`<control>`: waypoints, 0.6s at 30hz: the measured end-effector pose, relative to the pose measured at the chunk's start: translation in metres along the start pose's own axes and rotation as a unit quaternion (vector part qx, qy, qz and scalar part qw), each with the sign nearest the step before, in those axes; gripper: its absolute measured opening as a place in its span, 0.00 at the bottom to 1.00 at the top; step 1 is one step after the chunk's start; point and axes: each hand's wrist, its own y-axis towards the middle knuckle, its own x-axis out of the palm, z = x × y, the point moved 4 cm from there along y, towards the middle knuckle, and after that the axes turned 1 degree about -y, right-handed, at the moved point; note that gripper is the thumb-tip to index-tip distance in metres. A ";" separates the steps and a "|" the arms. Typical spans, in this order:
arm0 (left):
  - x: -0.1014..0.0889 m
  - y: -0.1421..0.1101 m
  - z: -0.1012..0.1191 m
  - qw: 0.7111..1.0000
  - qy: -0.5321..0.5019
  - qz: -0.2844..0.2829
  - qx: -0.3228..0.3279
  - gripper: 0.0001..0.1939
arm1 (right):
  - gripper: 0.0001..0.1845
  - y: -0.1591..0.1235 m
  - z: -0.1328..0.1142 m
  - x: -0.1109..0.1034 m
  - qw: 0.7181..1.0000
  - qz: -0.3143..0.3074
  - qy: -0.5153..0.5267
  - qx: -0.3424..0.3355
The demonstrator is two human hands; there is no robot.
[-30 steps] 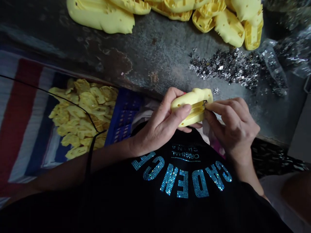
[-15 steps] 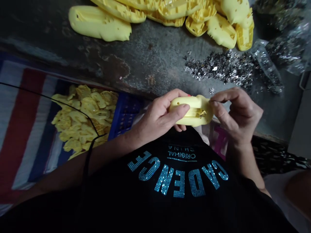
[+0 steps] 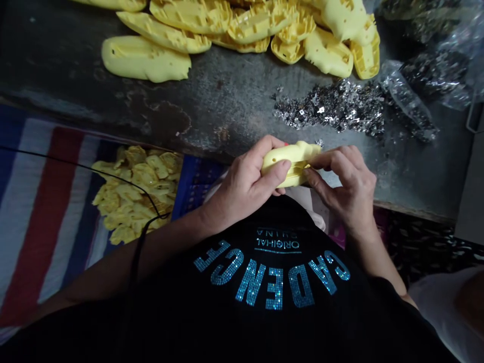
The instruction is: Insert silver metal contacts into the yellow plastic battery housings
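Note:
My left hand (image 3: 251, 184) is closed around a yellow plastic shell (image 3: 283, 153), its thumb pressed along the long slot in the shell's face. At the slot's right end, the thumb and forefinger of my right hand (image 3: 342, 184) pinch together. What they hold there is mostly hidden; only a tiny bit shows at the fingertips. Just beyond my hands on the dark bench (image 3: 227, 106) lies a pile of small shiny metal pieces (image 3: 336, 108).
More yellow shells (image 3: 189, 20) lie heaped along the far side of the bench. To the left, below the bench edge, a blue basket (image 3: 192, 181) stands beside many yellow parts (image 3: 139, 191). A clear plastic bag (image 3: 406, 96) lies at the right. A black cord (image 3: 124, 174) crosses the left side.
My right hand has moved left, from the shell's right end to its slot. The shell has tilted a little in my left hand. The view has shifted slightly.

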 end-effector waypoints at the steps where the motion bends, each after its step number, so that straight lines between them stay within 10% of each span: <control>1: 0.000 0.000 0.003 0.999 0.038 0.006 0.018 0.15 | 0.06 -0.001 0.001 0.002 1.000 -0.001 0.021 0.013; 8: 0.001 0.009 0.000 0.999 0.028 0.017 0.014 0.15 | 0.08 -0.016 0.038 -0.006 0.966 0.023 0.206 0.154; 13: -0.006 0.025 -0.003 0.999 0.003 -0.039 -0.017 0.14 | 0.06 -0.006 0.064 -0.032 0.989 0.062 0.037 0.127; 18: -0.005 0.044 0.021 0.978 0.099 -0.181 -0.011 0.11 | 0.16 0.023 0.035 -0.021 0.975 -0.138 0.167 0.048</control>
